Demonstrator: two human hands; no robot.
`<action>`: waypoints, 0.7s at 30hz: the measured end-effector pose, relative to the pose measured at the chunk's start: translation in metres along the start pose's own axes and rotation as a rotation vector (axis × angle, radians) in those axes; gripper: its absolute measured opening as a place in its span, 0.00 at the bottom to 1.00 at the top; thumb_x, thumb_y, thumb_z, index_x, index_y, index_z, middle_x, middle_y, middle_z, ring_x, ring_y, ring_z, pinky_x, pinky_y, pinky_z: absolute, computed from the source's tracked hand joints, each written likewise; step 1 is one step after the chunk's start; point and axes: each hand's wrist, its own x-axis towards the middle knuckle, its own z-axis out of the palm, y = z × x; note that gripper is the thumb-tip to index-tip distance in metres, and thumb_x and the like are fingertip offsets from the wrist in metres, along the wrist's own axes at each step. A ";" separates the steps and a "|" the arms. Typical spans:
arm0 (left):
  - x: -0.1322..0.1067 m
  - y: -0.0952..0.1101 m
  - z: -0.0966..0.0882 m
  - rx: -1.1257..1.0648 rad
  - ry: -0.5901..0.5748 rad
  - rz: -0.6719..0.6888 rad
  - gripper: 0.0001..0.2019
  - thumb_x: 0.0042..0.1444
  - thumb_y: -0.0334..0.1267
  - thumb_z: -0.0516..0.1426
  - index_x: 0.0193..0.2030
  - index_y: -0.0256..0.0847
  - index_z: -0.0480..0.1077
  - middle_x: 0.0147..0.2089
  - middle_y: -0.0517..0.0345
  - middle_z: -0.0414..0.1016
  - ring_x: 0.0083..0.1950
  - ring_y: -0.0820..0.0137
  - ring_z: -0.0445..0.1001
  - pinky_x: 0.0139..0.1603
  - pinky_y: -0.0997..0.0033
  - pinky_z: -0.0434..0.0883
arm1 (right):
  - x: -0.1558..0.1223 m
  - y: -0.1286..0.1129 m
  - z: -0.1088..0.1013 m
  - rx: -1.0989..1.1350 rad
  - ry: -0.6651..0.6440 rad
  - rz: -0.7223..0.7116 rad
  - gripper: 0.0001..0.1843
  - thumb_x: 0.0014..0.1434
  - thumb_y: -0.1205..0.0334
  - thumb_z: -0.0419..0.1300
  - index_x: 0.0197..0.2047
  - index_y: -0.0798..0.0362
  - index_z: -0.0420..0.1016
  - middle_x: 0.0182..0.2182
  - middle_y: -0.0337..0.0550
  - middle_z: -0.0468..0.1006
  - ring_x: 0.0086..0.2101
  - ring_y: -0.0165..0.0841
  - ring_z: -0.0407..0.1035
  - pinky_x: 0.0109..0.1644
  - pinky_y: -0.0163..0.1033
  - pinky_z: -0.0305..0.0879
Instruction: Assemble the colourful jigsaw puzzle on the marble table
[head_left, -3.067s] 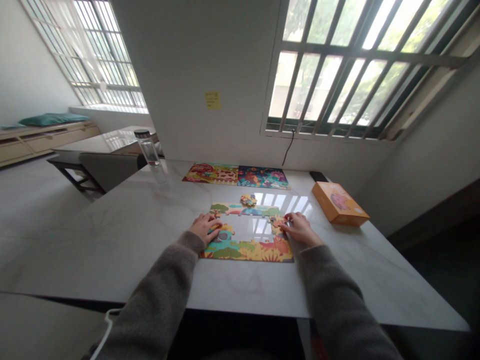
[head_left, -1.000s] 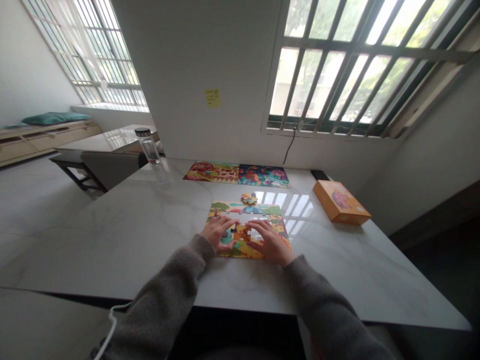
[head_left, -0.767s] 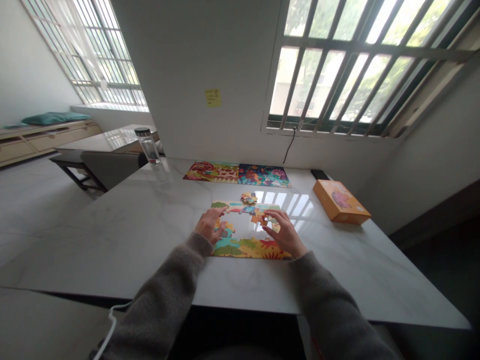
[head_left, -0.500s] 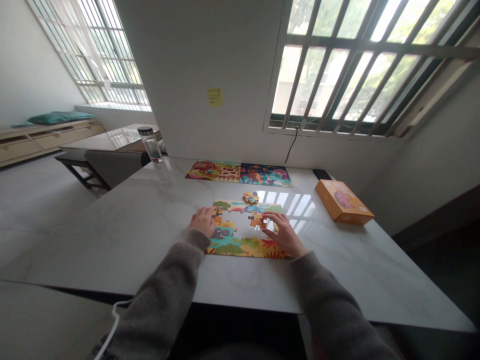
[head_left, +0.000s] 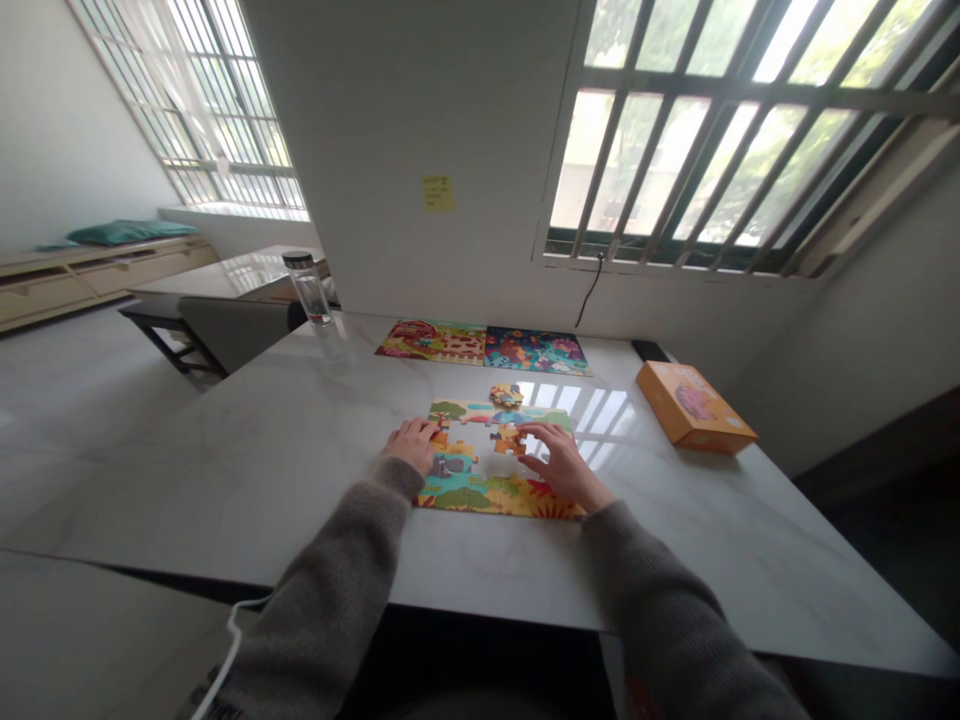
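Two bare hands at a half-built jigsaw puzzle (head_left: 487, 495) on a marble table (head_left: 225, 480)

A glass water bottle (head_left: 306, 290) stands far left; the left hand (head_left: 411, 447) lies flat, fingers together, on the puzzle; two finished puzzles (head_left: 431, 343) lie beyond; loose pieces (head_left: 507, 395) are heaped just past the gap; the right hand (head_left: 559, 462) has spread fingers beside an orange piece (head_left: 508, 440), grip unclear; a closed orange box (head_left: 694, 407) hides its contents.

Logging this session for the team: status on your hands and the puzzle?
Left hand flat on the jigsaw puzzle. Right hand at an orange piece. Loose pieces piled just beyond.
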 end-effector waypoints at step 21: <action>-0.004 0.006 -0.008 0.002 -0.031 0.039 0.17 0.63 0.37 0.54 0.58 0.46 0.72 0.58 0.51 0.72 0.60 0.56 0.68 0.58 0.53 0.69 | 0.067 -0.032 0.071 -0.110 -0.205 -0.015 0.13 0.65 0.60 0.64 0.52 0.39 0.81 0.55 0.42 0.76 0.53 0.43 0.66 0.57 0.48 0.58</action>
